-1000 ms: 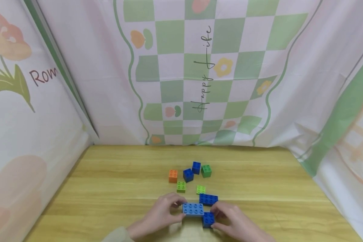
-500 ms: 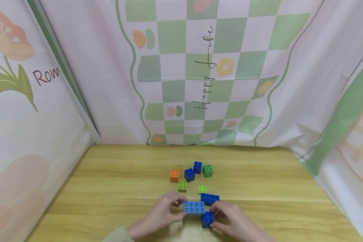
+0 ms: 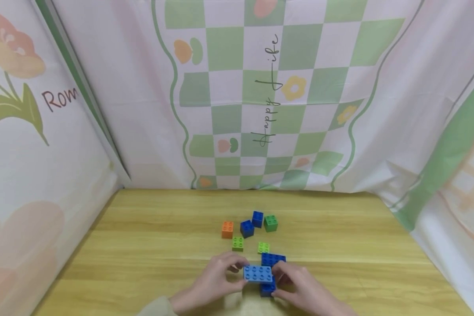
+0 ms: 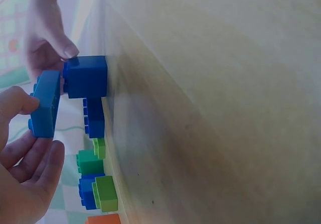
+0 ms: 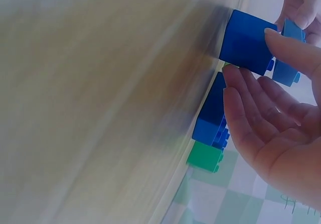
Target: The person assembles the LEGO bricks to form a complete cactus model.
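Between thumb and fingers, my left hand [image 3: 217, 277] pinches a light blue toy building brick [image 3: 257, 274] by its left end, studs up. Beneath its right part, a square dark blue brick [image 3: 267, 289] stands on the table, partly hidden in the head view. My right hand [image 3: 302, 284] holds that square brick from the right, its thumb [image 5: 288, 45] against one side. In the left wrist view a narrow gap shows between the light blue brick [image 4: 46, 103] and the studs of the square brick [image 4: 88, 77]. Just behind lies a long dark blue brick [image 3: 274, 259].
Farther back on the wooden table [image 3: 162, 237] lie two lime bricks [image 3: 238, 244], an orange brick [image 3: 227, 229], two more dark blue bricks [image 3: 247, 228] and a green brick [image 3: 271, 223]. A patterned curtain [image 3: 260, 109] hangs behind the table.
My left hand has moved the light blue brick slightly right, so it now overlaps the square dark blue brick. My right hand has shifted that square brick a little left.
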The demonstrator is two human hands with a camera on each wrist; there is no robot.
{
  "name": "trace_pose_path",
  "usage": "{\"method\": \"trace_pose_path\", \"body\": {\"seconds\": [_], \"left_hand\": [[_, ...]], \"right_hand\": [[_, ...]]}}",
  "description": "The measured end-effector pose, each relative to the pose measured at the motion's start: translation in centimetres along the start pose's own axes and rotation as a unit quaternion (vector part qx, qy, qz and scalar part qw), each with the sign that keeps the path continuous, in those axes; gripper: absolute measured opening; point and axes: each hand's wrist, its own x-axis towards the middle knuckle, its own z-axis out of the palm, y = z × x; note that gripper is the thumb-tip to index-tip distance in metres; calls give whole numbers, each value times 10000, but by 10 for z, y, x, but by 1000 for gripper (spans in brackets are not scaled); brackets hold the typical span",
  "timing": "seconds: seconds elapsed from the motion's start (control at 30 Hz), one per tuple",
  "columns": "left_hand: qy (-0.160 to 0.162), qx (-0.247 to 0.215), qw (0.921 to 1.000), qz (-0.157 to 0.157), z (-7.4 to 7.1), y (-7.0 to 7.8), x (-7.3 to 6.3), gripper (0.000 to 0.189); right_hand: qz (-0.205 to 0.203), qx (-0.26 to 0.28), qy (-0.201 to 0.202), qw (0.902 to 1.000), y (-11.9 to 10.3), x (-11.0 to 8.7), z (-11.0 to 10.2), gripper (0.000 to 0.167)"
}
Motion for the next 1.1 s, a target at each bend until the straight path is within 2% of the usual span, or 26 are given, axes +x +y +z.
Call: {"method": "trace_pose_path", "body": {"seconds": [0.2,0.57,1.1], "left_hand": [[-74,-37,9999,-112,0,0,1,35],[-17,14,10000,12,3,-1,1,35],[-235,-49,9997,49,10,1,6,37]], "right_hand": [[63,73,-17,10000,-3,1,1,34],[62,195,99,9997,-5,2,3,36],[281,71,107,9995,2,-5,0,32]]}}
